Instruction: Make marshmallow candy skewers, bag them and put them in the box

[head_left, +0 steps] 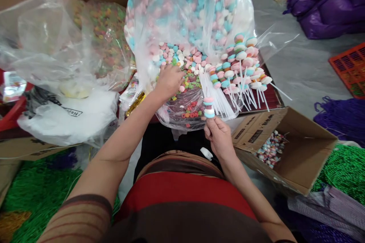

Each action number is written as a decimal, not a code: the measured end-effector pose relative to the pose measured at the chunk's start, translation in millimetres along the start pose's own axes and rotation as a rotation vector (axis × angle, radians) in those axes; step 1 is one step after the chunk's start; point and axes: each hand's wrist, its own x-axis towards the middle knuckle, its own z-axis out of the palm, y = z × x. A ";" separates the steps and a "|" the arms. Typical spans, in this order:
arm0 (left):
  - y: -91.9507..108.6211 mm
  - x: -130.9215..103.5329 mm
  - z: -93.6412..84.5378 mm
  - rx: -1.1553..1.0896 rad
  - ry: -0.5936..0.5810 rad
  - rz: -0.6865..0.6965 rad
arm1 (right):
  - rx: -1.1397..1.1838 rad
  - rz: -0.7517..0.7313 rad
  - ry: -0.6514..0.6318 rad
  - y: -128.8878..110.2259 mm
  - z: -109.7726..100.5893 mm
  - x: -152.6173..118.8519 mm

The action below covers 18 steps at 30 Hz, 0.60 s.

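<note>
My right hand (220,134) is closed around the lower end of a candy skewer (209,108), which stands upright with pink, blue and white pieces stacked on it. My left hand (170,80) reaches into the loose candies, its fingertips among small ring candies (191,79) and round pink, white and blue candies (196,59); whether it grips one is hidden. White sticks (218,97) lie in a bundle just beyond my right hand. To their right, finished-looking candy skewers (246,60) are piled with their sticks pointing toward me.
A large clear bag (168,7) of pastel candies stands behind the pile. Another bag (110,41) of ring candies is at left. An open cardboard box (302,159) at right holds wrapped candies. An orange crate (349,70) and purple bags (330,2) lie beyond.
</note>
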 end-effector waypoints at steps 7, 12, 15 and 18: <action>1.9 14.1 24.8 -0.018 -0.033 -0.005 | 0.006 -0.019 0.040 1.7 -6.0 0.6; -2.2 -1.1 17.7 -0.035 -0.006 -0.006 | 0.019 -0.016 0.033 3.8 -5.8 1.4; -5.1 -7.9 10.0 -0.158 0.035 -0.028 | 0.021 -0.018 0.024 3.9 -5.1 1.7; -5.8 -14.7 4.3 -0.440 0.130 -0.096 | 0.021 -0.027 0.013 1.9 -5.1 3.0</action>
